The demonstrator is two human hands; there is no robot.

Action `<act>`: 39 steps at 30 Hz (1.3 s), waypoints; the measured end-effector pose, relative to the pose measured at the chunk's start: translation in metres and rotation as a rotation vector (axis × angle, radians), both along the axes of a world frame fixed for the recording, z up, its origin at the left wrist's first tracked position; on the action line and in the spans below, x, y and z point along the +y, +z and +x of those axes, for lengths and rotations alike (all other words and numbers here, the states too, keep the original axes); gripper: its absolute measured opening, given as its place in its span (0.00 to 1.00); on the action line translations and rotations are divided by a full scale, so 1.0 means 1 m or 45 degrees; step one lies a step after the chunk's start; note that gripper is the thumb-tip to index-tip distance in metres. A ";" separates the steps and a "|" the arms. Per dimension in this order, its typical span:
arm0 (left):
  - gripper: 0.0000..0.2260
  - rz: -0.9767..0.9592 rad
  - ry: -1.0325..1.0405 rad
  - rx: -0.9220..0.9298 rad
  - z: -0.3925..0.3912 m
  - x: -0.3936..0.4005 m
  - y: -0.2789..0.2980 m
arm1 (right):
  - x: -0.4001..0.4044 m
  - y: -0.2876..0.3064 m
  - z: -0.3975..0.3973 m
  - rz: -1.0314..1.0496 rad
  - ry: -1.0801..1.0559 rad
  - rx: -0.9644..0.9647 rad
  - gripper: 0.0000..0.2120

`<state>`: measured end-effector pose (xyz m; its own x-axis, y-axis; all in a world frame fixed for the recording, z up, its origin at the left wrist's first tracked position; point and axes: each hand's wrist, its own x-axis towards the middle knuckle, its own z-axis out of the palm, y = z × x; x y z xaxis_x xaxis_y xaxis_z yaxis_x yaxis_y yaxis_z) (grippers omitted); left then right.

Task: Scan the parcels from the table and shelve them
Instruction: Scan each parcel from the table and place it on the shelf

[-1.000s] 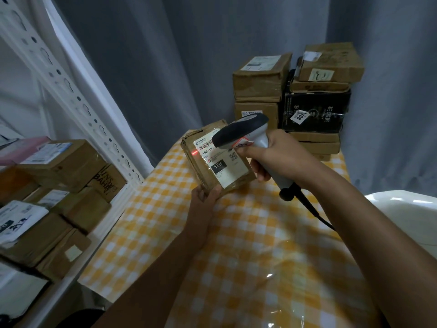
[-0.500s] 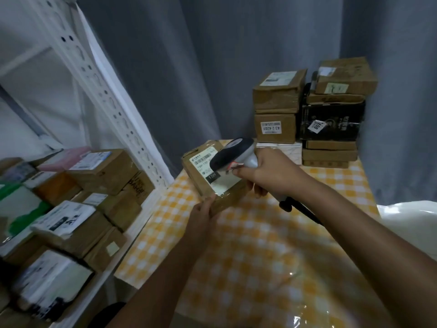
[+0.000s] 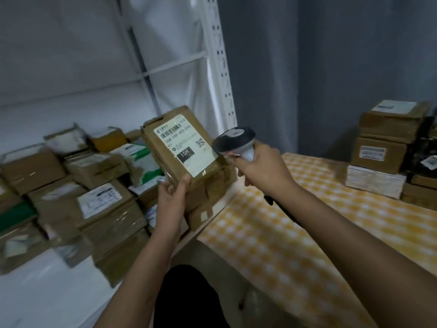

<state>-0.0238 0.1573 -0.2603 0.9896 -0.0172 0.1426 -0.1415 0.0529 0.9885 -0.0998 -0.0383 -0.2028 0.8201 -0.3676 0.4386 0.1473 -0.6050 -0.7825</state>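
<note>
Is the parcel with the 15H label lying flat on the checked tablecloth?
No, the left hand holds the parcel up by its lower edge, tilted, in front of the shelf.

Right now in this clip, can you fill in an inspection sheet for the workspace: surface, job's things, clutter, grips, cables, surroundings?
Surface: table under a yellow-and-white checked cloth, bare where it shows near the person.
Job's things: brown cardboard parcel with a white 15H label, held up tilted in front of the white metal shelf; grey-headed handheld barcode scanner beside it.
Clutter: stack of cardboard boxes at the table's far right; many taped parcels piled on the shelf.
Grips: left hand grips the parcel's lower edge; right hand grips the scanner handle.
Cables: black scanner cord runs under the right forearm.
Surroundings: grey curtain behind the table.
</note>
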 end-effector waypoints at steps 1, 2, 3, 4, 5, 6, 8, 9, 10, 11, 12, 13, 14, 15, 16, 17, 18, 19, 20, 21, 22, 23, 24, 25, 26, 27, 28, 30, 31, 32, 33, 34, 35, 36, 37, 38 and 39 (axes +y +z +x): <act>0.29 -0.027 0.018 -0.011 -0.001 0.009 0.007 | 0.007 0.000 0.004 -0.021 -0.005 0.013 0.21; 0.27 -0.065 0.016 -0.012 0.002 0.015 0.013 | 0.012 -0.001 0.008 -0.047 -0.008 0.033 0.20; 0.25 -0.117 -0.014 -0.006 0.005 0.020 0.019 | 0.017 -0.002 0.011 -0.071 -0.009 0.047 0.19; 0.21 -0.193 -0.078 0.022 0.009 0.023 0.026 | 0.021 -0.003 0.012 -0.089 -0.009 0.066 0.18; 0.18 -0.276 -0.145 0.053 0.011 0.024 0.033 | 0.023 -0.004 0.014 -0.102 -0.009 0.081 0.18; 0.16 -0.344 -0.191 0.083 0.015 0.024 0.039 | 0.026 -0.005 0.014 -0.110 -0.008 0.096 0.18; 0.15 -0.387 -0.167 0.118 0.027 0.022 0.047 | 0.027 -0.006 0.015 -0.114 -0.006 0.115 0.16; 0.17 -0.377 -0.122 0.124 0.037 0.022 0.053 | 0.026 -0.006 0.015 -0.109 -0.008 0.125 0.14; 0.21 -0.373 -0.072 0.124 0.047 0.023 0.059 | 0.026 -0.006 0.014 -0.103 -0.009 0.132 0.13; 0.24 -0.369 -0.022 0.115 0.059 0.025 0.066 | 0.024 -0.006 0.014 -0.097 -0.009 0.133 0.12; 0.26 -0.360 0.022 0.103 0.070 0.028 0.074 | 0.023 -0.006 0.015 -0.092 -0.010 0.132 0.12; 0.27 -0.347 0.074 0.097 0.079 0.031 0.084 | 0.022 -0.006 0.015 -0.092 -0.010 0.132 0.13; 0.27 -0.331 0.128 0.094 0.085 0.034 0.094 | 0.021 -0.006 0.015 -0.096 -0.008 0.140 0.14; 0.28 -0.316 0.182 0.095 0.092 0.038 0.103 | 0.021 -0.007 0.017 -0.104 -0.007 0.151 0.15; 0.29 -0.295 0.231 0.111 0.101 0.043 0.111 | 0.021 -0.007 0.018 -0.112 -0.005 0.162 0.14; 0.30 -0.274 0.259 0.142 0.110 0.050 0.118 | 0.021 -0.008 0.020 -0.118 -0.002 0.173 0.14; 0.30 -0.254 0.258 0.195 0.125 0.057 0.122 | 0.021 -0.009 0.022 -0.121 0.006 0.184 0.13; 0.29 -0.207 0.232 0.253 0.140 0.062 0.126 | 0.022 -0.010 0.023 -0.120 0.018 0.191 0.14; 0.25 -0.120 0.186 0.284 0.152 0.065 0.128 | 0.023 -0.011 0.024 -0.116 0.027 0.197 0.15; 0.19 -0.009 0.146 0.285 0.155 0.066 0.131 | 0.024 -0.012 0.025 -0.109 0.032 0.200 0.16; 0.14 0.128 0.115 0.276 0.152 0.066 0.134 | 0.025 -0.014 0.026 -0.103 0.036 0.202 0.17; 0.10 0.261 0.097 0.262 0.146 0.065 0.137 | 0.025 -0.016 0.027 -0.095 0.041 0.206 0.17; 0.07 0.416 0.075 0.252 0.140 0.064 0.140 | 0.024 -0.018 0.028 -0.089 0.046 0.212 0.17; 0.06 0.597 0.072 0.251 0.137 0.064 0.143 | 0.024 -0.019 0.029 -0.090 0.049 0.217 0.17; 0.07 0.785 0.098 0.222 0.135 0.064 0.145 | 0.023 -0.021 0.029 -0.093 0.050 0.222 0.18; 0.09 1.037 0.177 0.171 0.134 0.064 0.146 | 0.022 -0.022 0.029 -0.096 0.051 0.227 0.19; 0.15 1.324 0.313 0.089 0.136 0.064 0.147 | 0.022 -0.023 0.030 -0.096 0.052 0.227 0.19; 0.23 1.662 0.551 -0.175 0.135 0.055 0.147 | 0.021 -0.024 0.030 -0.084 0.058 0.222 0.19; 0.25 1.676 0.597 -0.307 0.132 0.047 0.146 | 0.021 -0.024 0.030 -0.075 0.065 0.220 0.19; 0.26 1.678 0.581 -0.442 0.132 0.038 0.143 | 0.020 -0.024 0.030 -0.068 0.070 0.217 0.18; 0.27 1.729 0.500 -0.539 0.133 0.029 0.138 | 0.020 -0.024 0.030 -0.065 0.073 0.215 0.18; 0.27 1.810 0.387 -0.589 0.136 0.019 0.131 | 0.019 -0.024 0.030 -0.065 0.074 0.211 0.18; 0.28 1.899 0.264 -0.601 0.140 0.010 0.124 | 0.018 -0.023 0.030 -0.066 0.073 0.209 0.17; 0.28 1.988 0.155 -0.591 0.145 0.003 0.116 | 0.017 -0.023 0.030 -0.065 0.071 0.208 0.17; 0.27 2.049 0.070 -0.574 0.150 -0.002 0.110 | 0.015 -0.022 0.029 -0.064 0.066 0.206 0.16; 0.27 2.097 0.032 -0.572 0.155 -0.006 0.105 | 0.014 -0.021 0.029 -0.065 0.060 0.203 0.16; 0.28 2.139 0.050 -0.590 0.159 -0.009 0.103 | 0.012 -0.020 0.029 -0.065 0.056 0.197 0.15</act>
<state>0.1354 0.1486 -0.1574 0.8789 -0.4101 0.2437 -0.3806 -0.9108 -0.1600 -0.0711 -0.0264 -0.2228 0.8942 -0.3103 0.3228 0.0546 -0.6400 -0.7665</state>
